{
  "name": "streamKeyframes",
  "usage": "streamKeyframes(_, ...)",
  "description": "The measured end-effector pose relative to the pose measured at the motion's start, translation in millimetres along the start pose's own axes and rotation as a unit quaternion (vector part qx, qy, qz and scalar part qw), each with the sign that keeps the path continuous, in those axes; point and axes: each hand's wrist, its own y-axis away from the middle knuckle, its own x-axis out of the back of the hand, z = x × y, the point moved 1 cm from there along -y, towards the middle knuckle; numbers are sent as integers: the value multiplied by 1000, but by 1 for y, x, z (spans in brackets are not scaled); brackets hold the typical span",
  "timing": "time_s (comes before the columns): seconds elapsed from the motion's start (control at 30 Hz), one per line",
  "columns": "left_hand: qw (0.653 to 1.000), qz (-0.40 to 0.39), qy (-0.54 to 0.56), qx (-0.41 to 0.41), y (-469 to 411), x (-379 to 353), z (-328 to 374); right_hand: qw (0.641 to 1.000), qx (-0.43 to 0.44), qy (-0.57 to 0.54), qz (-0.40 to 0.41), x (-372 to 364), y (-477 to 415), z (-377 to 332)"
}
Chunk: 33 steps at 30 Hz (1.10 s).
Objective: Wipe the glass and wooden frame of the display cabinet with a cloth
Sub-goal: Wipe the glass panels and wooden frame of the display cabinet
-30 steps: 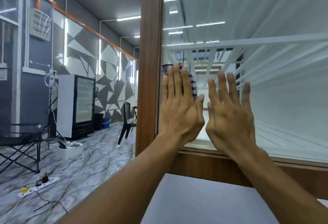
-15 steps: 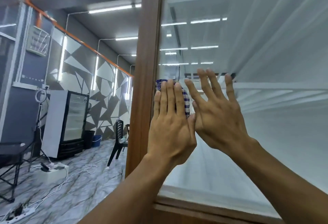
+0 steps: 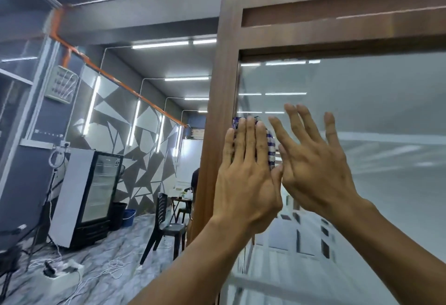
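Left hand (image 3: 246,179) lies flat and open, fingers straight and close together, palm pressing a cloth (image 3: 269,144) against the glass (image 3: 362,116) of the display cabinet; nothing is gripped, the cloth being pinned under the palm and fingers only. The cloth is blue-and-white checked and shows above the fingertips and along the right side of the hand; the rest is hidden beneath the hand. It sits at the left edge of the pane, just beside the upright wooden frame (image 3: 217,116), some way below the pane's top left corner; the little-finger side of the left hand overlaps the inner edge of that upright. Right hand (image 3: 313,164) is open with fingers spread and tilted leftward, empty, held at the glass immediately right of the left hand, the two thumbs touching or nearly so; whether its palm bears on the pane cannot be determined. The top rail of the frame runs across the upper right of the view. The glass carries reflections of ceiling light strips. Beyond the cabinet's left side stand a glass-door fridge (image 3: 89,196) and a dark plastic chair (image 3: 164,222) on a marbled floor (image 3: 108,273).
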Motion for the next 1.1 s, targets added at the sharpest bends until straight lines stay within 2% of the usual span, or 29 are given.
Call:
streamKeyframes(0.1,1000,-5,1,14,-44,4,-4,1000,-11,10,-1,5,-27,20)
streamKeyframes(0.2,999,22,17,46,-86,4,-1,1000,-25,11,-6,12,-34,45)
streamKeyframes(0.3,991,53,52,115,-114,1,18,998,-60,11,2,22,-33,73)
streamKeyframes(0.37,988,54,76,124,-128,-2,42,996,-85,23,1,30,-32,94)
streamKeyframes(0.53,996,28,86,-12,-152,-13,123,989,-147,16,18,49,-12,152)
streamKeyframes(0.77,988,-13,85,-126,-168,-20,200,974,-216,67,1,81,9,226)
streamKeyframes(0.97,981,-37,68,-180,-187,-24,252,951,-268,155,-12,104,35,261)
streamKeyframes(1.03,978,-36,67,-193,-192,-26,264,958,-264,110,21,106,38,267)
streamKeyframes(1.1,975,-28,68,-208,-200,-25,276,960,-272,18,70,108,44,272)
